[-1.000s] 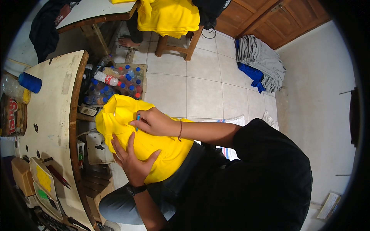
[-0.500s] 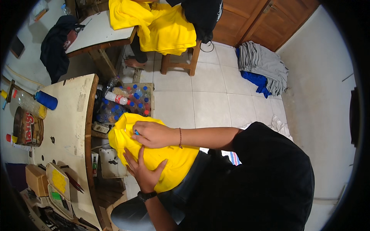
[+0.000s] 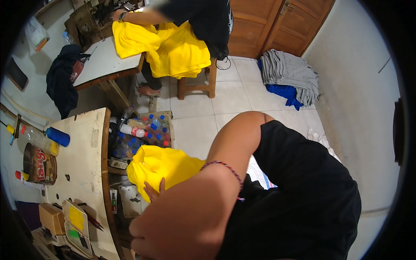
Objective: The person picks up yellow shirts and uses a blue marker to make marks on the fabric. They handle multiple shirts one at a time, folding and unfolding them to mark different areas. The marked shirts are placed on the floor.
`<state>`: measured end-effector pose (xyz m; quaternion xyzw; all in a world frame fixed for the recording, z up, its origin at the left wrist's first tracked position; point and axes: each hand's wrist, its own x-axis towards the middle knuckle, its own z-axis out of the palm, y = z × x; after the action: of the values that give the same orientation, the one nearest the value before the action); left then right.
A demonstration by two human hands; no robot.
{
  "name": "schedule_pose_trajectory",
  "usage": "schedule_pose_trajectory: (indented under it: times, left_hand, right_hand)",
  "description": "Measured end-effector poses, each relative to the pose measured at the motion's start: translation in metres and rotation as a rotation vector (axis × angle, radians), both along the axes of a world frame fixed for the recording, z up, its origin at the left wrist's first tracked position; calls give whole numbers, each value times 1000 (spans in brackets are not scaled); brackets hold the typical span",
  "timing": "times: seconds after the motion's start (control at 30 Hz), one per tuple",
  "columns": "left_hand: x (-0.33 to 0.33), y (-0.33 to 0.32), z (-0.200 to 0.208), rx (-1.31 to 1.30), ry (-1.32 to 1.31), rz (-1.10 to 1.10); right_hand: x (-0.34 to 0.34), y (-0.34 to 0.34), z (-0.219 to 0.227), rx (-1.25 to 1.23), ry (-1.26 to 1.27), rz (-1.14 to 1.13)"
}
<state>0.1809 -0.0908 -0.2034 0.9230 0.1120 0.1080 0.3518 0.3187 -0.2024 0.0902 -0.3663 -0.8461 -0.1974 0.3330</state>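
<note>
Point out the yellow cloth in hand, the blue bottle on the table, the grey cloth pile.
yellow cloth (image 3: 162, 167), head view, middle of the bunched fabric
blue bottle (image 3: 57, 137), head view, its side
grey cloth pile (image 3: 288, 71), head view, top of the stack

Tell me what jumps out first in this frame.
A big bare forearm fills the lower middle, close to the camera, with a yellow garment bunched behind it and fingertips showing at the cloth's lower edge. At the top, another person sits at a table with more yellow cloth. A pile of grey and blue fabric lies by the wall.
</note>
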Motion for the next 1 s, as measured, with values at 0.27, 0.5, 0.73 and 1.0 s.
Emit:
schedule_pose_trajectory:
  times: [0.27,0.5,0.73,1.0]
  left_hand:
    - [1,1,-2,-19,-18,-9]
    - [5,0,-9,-19,-13,-16]
    - [4,3,-14,-14,1,2]
    - [8,4,-17,-32,-16,-45]
  right_hand:
    - [-1,-20,7,-149,453,237]
    - [76,-39,3,-232,595,126]
    - [22,4,-7,-153,673,430]
    - [33,-48,34,-287,855,430]
